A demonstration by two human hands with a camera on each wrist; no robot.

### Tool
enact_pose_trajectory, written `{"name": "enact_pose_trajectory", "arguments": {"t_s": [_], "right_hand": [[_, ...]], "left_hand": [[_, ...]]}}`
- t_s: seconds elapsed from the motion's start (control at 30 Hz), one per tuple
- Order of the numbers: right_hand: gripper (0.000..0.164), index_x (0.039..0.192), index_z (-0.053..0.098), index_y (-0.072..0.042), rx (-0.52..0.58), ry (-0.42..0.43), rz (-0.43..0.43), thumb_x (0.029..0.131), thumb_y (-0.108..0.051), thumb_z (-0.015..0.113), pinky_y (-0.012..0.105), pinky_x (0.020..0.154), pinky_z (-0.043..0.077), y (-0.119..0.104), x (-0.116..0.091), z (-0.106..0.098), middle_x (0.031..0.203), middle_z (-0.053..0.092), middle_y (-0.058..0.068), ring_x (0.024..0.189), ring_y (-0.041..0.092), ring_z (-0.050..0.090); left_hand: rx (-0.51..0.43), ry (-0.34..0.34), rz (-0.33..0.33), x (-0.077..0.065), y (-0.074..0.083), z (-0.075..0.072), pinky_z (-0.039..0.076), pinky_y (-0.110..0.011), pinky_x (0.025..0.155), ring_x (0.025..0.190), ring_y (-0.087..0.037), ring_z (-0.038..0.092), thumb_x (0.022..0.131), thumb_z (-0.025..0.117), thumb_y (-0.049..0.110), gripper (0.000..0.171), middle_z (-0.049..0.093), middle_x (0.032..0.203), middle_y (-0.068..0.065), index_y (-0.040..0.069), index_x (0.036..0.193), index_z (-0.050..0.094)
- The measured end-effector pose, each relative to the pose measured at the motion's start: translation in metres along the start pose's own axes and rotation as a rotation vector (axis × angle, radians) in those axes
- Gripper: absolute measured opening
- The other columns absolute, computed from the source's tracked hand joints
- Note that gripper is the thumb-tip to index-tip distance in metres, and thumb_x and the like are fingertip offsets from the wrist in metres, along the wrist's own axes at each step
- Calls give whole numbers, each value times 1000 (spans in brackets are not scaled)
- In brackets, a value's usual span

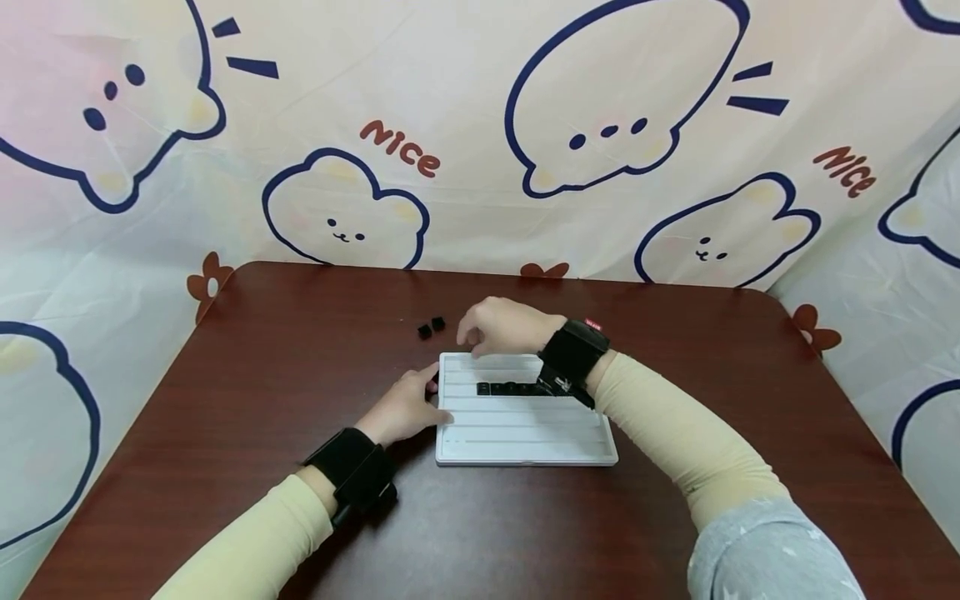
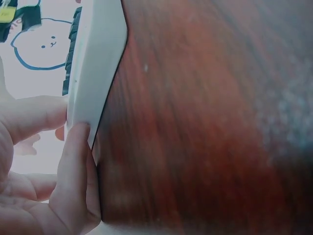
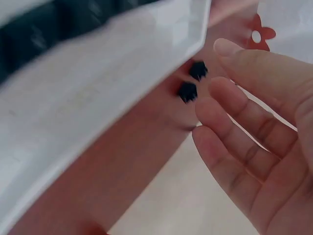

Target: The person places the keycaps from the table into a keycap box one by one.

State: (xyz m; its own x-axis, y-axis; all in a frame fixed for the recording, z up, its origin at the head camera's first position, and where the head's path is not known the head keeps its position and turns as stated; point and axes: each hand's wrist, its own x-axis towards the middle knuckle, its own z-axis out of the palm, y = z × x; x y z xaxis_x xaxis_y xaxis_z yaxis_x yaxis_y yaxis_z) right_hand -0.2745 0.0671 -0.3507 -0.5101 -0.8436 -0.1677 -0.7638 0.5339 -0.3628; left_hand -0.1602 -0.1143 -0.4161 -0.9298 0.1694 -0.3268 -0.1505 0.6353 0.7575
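A white ridged tray (image 1: pixel 525 431) lies on the table, with a row of small black blocks (image 1: pixel 510 389) along one of its grooves. My left hand (image 1: pixel 407 408) holds the tray's left edge. In the left wrist view the thumb and a finger pinch the white rim (image 2: pixel 90 73). Over the tray's far left corner hovers my right hand (image 1: pixel 504 325), its fingers loosely bent and nothing between them. Two loose black blocks (image 1: pixel 431 327) sit on the table just left of that hand. The right wrist view shows this black pair (image 3: pixel 188 91) close to the fingertips.
The brown wooden table (image 1: pixel 300 333) extends around the tray on all sides. Behind it hangs a pale curtain (image 1: pixel 465 208) printed with cartoon figures. A black strap with a camera (image 1: pixel 573 358) is on the right wrist, partly covering the block row; another strap (image 1: pixel 352 473) circles the left.
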Motion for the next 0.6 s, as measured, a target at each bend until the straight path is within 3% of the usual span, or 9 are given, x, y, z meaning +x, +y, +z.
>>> {"name": "enact_pose_trajectory", "arguments": {"t_s": [0.3, 0.6], "right_hand": [[28, 119, 74, -1, 66, 20, 86, 92, -3, 77, 33, 91, 52, 4, 36, -16, 113, 71, 11, 103, 22, 63], [34, 126, 71, -2, 20, 26, 120, 92, 0, 76, 34, 97, 49, 12, 69, 5, 122, 67, 12, 112, 25, 61]], "left_hand": [[6, 9, -10, 3, 1, 1, 42, -34, 80, 90, -21, 53, 87, 83, 11, 89, 55, 122, -13, 4, 160, 32], [-3, 13, 3, 3, -1, 0, 41, -34, 80, 88, -21, 52, 87, 83, 10, 88, 55, 118, -12, 3, 160, 33]]}}
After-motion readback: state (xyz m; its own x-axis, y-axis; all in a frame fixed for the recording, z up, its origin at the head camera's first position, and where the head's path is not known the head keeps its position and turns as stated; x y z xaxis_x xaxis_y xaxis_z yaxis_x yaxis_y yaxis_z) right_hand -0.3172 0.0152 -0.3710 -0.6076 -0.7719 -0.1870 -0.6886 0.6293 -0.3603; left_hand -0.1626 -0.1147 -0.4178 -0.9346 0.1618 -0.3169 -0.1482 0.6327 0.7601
